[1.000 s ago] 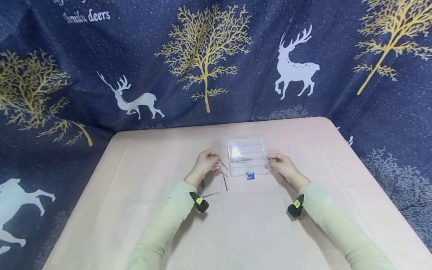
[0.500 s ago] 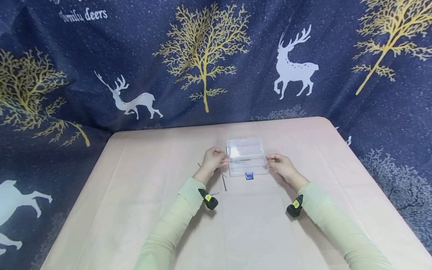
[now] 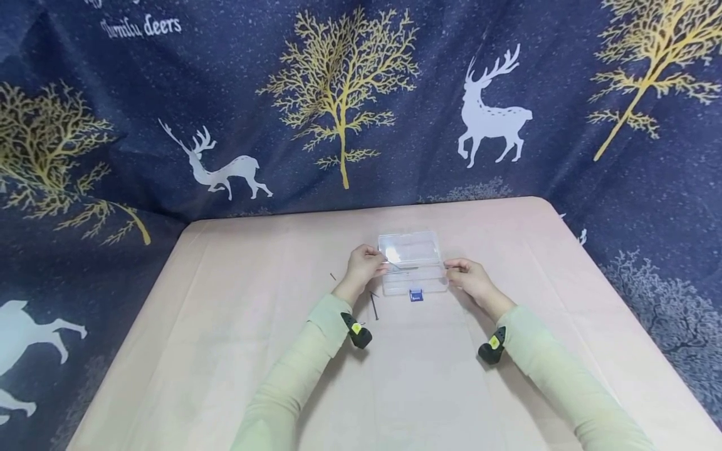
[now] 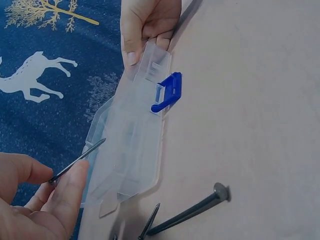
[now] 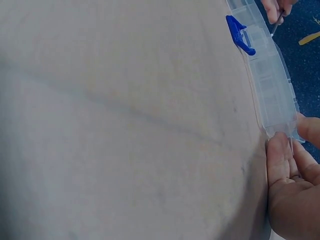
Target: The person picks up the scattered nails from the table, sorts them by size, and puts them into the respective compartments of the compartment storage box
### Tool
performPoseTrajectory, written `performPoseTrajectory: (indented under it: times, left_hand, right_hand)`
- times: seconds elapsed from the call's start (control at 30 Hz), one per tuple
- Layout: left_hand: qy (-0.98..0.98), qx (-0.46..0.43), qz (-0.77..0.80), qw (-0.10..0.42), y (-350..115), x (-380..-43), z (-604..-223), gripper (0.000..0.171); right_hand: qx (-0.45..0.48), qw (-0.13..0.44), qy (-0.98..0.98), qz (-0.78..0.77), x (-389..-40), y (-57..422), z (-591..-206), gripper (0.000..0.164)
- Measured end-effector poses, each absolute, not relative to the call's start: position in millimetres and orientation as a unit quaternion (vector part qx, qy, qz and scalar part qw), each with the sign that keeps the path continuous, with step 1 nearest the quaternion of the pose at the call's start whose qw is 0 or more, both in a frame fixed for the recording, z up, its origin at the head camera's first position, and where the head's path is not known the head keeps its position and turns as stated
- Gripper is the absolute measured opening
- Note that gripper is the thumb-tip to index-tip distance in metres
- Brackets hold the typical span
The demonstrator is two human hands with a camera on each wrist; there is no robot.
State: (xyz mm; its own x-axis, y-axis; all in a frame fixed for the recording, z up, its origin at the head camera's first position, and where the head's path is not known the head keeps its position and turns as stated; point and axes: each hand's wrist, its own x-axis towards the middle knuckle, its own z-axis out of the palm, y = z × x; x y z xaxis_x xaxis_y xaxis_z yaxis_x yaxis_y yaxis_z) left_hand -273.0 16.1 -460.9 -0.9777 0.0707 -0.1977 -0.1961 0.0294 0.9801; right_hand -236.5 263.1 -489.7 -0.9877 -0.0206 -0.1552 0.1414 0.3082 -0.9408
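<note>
Loose nails (image 4: pixel 189 211) lie on pale cloth (image 3: pixel 429 376). Beyond, the left hand (image 3: pixel 363 268), thumb against fingers, pinches a slim nail (image 4: pixel 84 154) at the left end of an open, clear box (image 4: pixel 145 165); the right hand (image 3: pixel 472 279) grips its right end. Deer-patterned fabric (image 3: pixel 225 94) hangs behind.

Tabletop (image 3: pixel 429 382): pale pink surface, faintly creased, far corners rounded. Navy fabric (image 3: pixel 417 169), flecked with white, hangs behind the tabletop and along both its sides. Above the tabletop's far edge are printed a golden tree (image 3: pixel 343 116) and two white deer (image 3: pixel 496 120); white lettering (image 3: pixel 162 25) stands high beyond its far left corner. Soft shadows fall on the tabletop.
</note>
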Motion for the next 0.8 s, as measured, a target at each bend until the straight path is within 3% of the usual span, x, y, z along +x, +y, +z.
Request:
performPoseTrajectory:
  times: [0.2, 0.8]
  left_hand:
    - [0.718, -0.024, 0.69, 0.087, 20.0, -274.2, -463.6, 0.014]
    - [0.741, 0.033, 0.658, 0.126, 8.7, -270.1, -455.5, 0.021]
  right_hand:
    - [0.032, 0.068, 0.806, -0.588, -236.7, 263.4, -489.5, 0.04]
    - [0.04, 0.068, 0.812, -0.579, -234.5, 260.7, -488.6, 0.041]
